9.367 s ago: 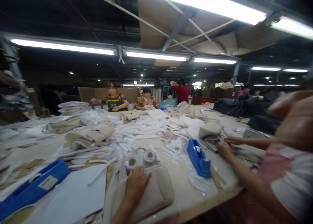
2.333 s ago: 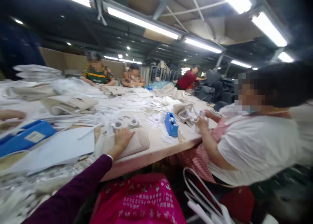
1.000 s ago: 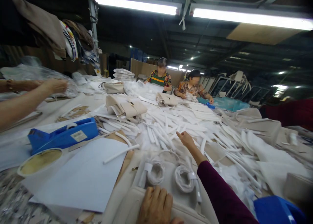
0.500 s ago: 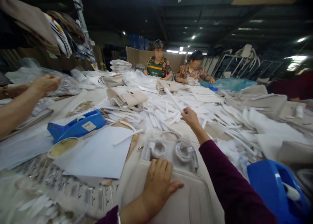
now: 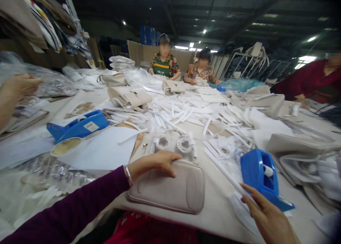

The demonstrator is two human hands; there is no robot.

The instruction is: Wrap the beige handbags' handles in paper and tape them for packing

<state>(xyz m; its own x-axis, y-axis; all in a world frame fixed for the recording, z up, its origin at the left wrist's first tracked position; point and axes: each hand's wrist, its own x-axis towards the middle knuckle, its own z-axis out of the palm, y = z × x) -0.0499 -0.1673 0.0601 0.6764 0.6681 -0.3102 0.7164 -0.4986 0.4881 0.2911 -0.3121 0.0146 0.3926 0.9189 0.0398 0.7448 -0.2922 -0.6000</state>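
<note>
A beige handbag (image 5: 170,192) lies on the table in front of me, its two handles (image 5: 183,144) wrapped in clear or white material and pointing away. My left hand (image 5: 157,162) rests across the bag near its handle side, thumb apart from the stretched fingers. At the right, my right hand (image 5: 266,210) pinches the near end of a long white foam strip (image 5: 223,171). That strip slants away toward the table's middle. Close beside my right hand stands a blue tape dispenser (image 5: 257,171).
White foam strips (image 5: 183,110) pile up mid-table. Another blue tape dispenser (image 5: 80,125) and white sheets (image 5: 101,148) lie left. Folded beige bags (image 5: 130,97) are around. A co-worker's hand (image 5: 21,84) reaches in at left; two people sit opposite, another person (image 5: 311,77) leans in right.
My right hand has come back from the strip pile toward me and to the right, with a white foam strip. The bag sits nearer me, with my left hand turned sideways on it.
</note>
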